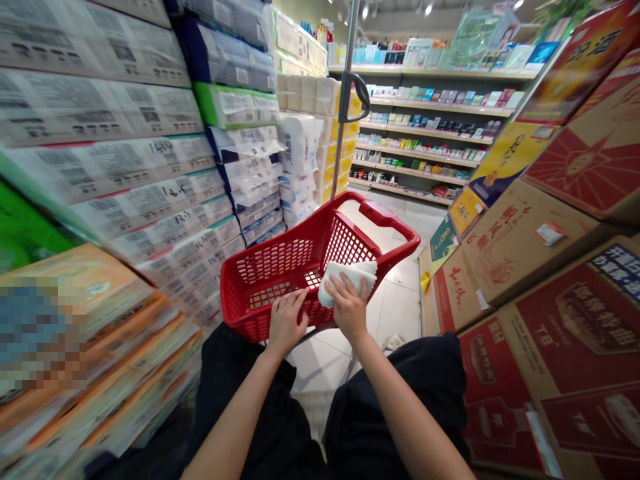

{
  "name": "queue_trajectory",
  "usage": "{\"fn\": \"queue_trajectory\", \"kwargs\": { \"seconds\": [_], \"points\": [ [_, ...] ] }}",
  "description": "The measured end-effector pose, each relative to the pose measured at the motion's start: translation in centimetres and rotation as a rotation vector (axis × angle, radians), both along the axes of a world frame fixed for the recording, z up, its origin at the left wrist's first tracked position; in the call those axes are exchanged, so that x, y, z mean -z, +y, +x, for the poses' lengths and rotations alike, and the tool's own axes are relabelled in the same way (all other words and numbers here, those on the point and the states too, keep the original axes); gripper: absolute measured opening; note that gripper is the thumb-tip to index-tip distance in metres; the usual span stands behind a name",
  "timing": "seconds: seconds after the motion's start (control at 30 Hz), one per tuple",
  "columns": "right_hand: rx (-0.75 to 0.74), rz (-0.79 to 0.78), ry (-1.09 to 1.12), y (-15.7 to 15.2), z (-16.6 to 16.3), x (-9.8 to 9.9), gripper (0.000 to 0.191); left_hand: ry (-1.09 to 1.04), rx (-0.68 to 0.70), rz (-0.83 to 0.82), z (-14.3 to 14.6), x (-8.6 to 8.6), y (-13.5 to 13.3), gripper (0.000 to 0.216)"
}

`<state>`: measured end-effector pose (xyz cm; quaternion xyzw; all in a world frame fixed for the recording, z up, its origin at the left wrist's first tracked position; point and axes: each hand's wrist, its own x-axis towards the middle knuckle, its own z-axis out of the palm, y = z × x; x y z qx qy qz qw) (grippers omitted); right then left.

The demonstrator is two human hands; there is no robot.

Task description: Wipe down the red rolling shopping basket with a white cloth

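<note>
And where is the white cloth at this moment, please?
In the head view, just right of centre, the white cloth is under the right hand, at the near side of the red basket, beside its handle.

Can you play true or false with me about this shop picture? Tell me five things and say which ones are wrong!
1. The right hand is holding a white cloth. True.
2. The shopping basket is blue. False: it is red.
3. The left hand is touching the near side of the basket. True.
4. The red and brown cartons are on the left of the picture. False: they are stacked on the right.
5. Shelves with lots of small goods stand at the back. True.
</note>
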<state>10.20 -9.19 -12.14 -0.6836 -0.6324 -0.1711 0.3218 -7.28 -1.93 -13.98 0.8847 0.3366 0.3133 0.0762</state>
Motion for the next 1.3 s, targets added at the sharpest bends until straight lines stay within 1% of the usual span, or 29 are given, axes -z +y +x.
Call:
{"fn": "queue_trajectory", "kwargs": {
  "seconds": [0.1,0.2,0.27,0.37,0.47,0.53,0.6,0.63,0.7,0.77,0.97,1.07,1.13,1.17,1.23,1.3],
  "points": [
    [-0.06,-0.026,-0.004,0.6,-2.3,0.8,0.043,0.004,-0.002,-0.004,-0.1,0.1,0.1,0.063],
    [-0.114,-0.053,-0.048,0.6,-1.9,0.6,0.042,0.014,0.007,0.004,-0.3,0.1,0.2,0.064],
    [-0.132,-0.07,-0.087,0.2,-0.2,-0.1,0.043,0.022,0.022,0.01,-0.5,0.0,0.2,0.065],
    [-0.09,-0.065,-0.136,-0.7,3.8,-1.8,0.043,0.029,0.029,0.017,-0.6,-0.1,0.2,0.064],
    [-0.007,-0.044,-0.171,-1.9,8.3,-3.7,0.044,0.036,0.022,0.023,-0.6,-0.1,0.2,0.063],
    [0.071,-0.015,-0.162,-2.6,10.8,-4.9,0.044,0.037,0.018,0.022,-0.5,0.0,0.2,0.063],
    [0.153,0.023,-0.128,-2.9,12.1,-5.6,0.044,0.034,0.016,0.021,-0.4,0.1,0.2,0.063],
    [0.186,0.039,-0.108,-2.9,12.3,-5.8,0.043,0.03,0.015,0.02,-0.4,0.1,0.2,0.063],
    [0.221,0.056,-0.076,-2.7,11.6,-5.5,0.043,0.022,0.011,0.019,-0.3,0.1,0.1,0.063],
    [0.203,0.061,-0.051,-2.1,9.6,-4.5,0.044,0.018,0.005,0.017,-0.2,0.0,0.1,0.063],
    [0.041,-0.019,0.01,0.0,0.4,-0.5,0.043,0.021,-0.005,0.006,-0.1,0.0,-0.1,0.063],
    [-0.02,-0.051,0.013,0.6,-2.6,0.6,0.042,0.024,-0.008,-0.004,-0.2,0.1,0.0,0.062],
    [-0.058,-0.064,-0.004,0.6,-2.9,0.6,0.042,0.03,-0.001,-0.004,-0.3,0.2,0.1,0.062],
    [-0.075,-0.072,-0.02,0.6,-2.5,0.4,0.042,0.034,0.006,-0.001,-0.4,0.2,0.2,0.063],
    [-0.09,-0.082,-0.06,0.2,-0.5,-0.4,0.043,0.041,0.021,0.007,-0.5,0.1,0.3,0.065],
    [-0.063,-0.071,-0.094,-0.5,2.6,-1.7,0.044,0.041,0.028,0.013,-0.5,0.1,0.3,0.066]
  ]
}}
